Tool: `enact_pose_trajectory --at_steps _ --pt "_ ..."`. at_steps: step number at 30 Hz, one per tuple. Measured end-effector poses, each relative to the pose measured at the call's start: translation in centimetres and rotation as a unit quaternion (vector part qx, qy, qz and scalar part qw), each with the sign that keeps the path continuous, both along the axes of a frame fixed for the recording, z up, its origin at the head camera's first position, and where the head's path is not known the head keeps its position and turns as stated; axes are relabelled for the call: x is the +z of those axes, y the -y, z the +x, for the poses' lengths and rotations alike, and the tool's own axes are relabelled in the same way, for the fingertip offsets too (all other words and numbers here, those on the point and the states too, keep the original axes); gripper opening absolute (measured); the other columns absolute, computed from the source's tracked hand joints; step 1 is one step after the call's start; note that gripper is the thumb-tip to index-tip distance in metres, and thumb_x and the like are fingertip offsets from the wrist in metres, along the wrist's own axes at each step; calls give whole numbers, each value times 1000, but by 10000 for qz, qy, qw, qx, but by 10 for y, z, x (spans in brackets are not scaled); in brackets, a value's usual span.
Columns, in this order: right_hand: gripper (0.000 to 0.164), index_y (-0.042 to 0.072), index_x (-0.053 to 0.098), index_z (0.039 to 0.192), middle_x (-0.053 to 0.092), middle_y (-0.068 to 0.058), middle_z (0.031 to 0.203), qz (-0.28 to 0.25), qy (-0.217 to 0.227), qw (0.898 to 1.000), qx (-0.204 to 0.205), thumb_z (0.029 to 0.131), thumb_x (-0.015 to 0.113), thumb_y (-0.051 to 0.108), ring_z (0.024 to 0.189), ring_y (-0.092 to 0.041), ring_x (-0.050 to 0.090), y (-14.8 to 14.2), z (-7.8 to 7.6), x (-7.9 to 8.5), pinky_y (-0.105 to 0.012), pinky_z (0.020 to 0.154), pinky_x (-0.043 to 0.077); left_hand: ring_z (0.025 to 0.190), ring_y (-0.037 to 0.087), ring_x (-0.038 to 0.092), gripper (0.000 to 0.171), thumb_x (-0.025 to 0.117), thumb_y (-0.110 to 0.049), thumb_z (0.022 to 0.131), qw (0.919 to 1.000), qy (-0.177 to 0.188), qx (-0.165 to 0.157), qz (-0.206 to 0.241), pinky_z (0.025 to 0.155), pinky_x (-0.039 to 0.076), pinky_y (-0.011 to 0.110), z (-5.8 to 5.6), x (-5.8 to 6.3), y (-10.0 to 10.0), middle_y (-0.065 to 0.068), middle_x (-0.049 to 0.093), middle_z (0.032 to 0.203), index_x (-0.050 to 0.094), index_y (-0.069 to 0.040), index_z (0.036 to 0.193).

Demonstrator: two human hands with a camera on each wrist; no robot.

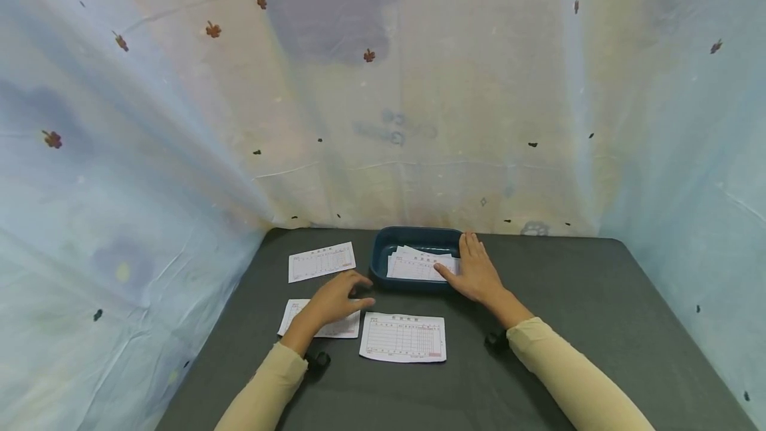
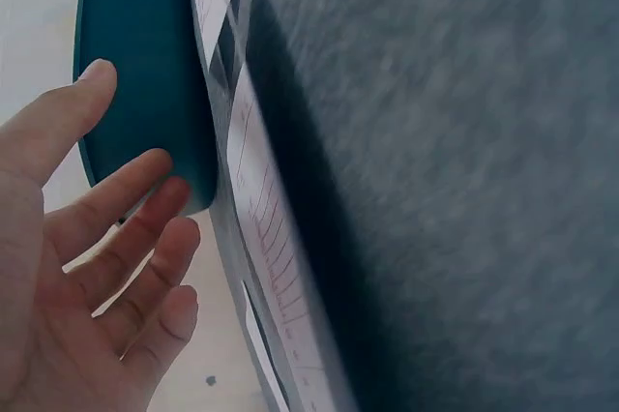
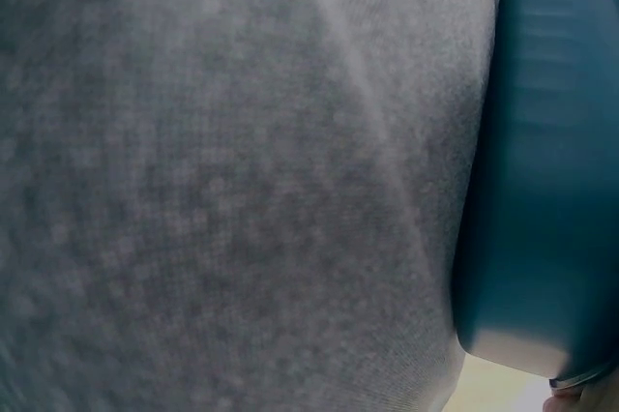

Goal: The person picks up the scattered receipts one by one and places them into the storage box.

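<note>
A dark teal plastic basin [image 1: 413, 286] stands at the far middle of the table, with several printed form slips [image 1: 415, 269] lying inside it. Along its right end rests my right hand [image 1: 477, 275], fingers straight and thumb reaching over the front rim by the slips. In the right wrist view the basin's side [image 3: 542, 170] shows, but most of that hand is outside the picture. My left hand [image 1: 336, 298] hovers near the basin's front left corner, above a form slip [image 1: 342, 330] it partly covers. The left wrist view shows its fingers [image 2: 116, 209] apart, holding nothing.
One form slip [image 1: 322, 262] lies left of the basin, and another [image 1: 403, 338] lies in front of it. The dark grey table [image 1: 538, 364] ends at a patterned hanging sheet [image 1: 419, 118], which also flanks both sides.
</note>
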State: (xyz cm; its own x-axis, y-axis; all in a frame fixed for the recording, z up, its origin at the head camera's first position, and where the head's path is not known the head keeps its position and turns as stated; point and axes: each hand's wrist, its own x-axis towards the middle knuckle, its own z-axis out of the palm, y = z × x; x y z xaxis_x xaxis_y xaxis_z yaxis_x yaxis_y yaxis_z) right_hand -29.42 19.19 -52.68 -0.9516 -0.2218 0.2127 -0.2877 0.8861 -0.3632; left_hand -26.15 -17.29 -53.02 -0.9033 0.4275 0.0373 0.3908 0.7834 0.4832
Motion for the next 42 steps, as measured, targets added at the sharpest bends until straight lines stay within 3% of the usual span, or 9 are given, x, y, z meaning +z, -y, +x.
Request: enact_pose_trajectory --at_steps 14,23,29,42 --pt "113 -15 16 165 8 -30 176 42 84 10000 15 101 58 68 164 -45 9 0 0 1 -57 133 11 129 28 62 53 84 -52 92 9970 -27 -688 -358 110 51 52 17 -5 -3 4 65 136 73 -19 133" --pt "111 -16 18 164 11 -30 175 94 -33 9999 10 101 60 66 163 -46 15 1 0 2 -57 133 14 124 27 63 65 92 -51 83 9933 -173 -873 -737 108 52 49 23 -3 -10 3 64 133 72 -17 134" --pt "110 -17 19 163 15 -33 174 -18 -28 10000 36 101 60 64 163 -47 13 0 0 1 -59 132 14 116 24 63 63 95 -48 80 9893 -448 -1058 -898 103 53 48 23 -6 -13 1 62 127 71 -16 129" --pt "112 -15 17 165 9 -30 176 37 11 10000 20 101 60 66 164 -46 11 0 1 1 -56 133 12 103 19 57 51 96 -44 80 9908 -92 -831 -1062 97 52 46 25 -1 -23 -1 57 118 68 -18 113"
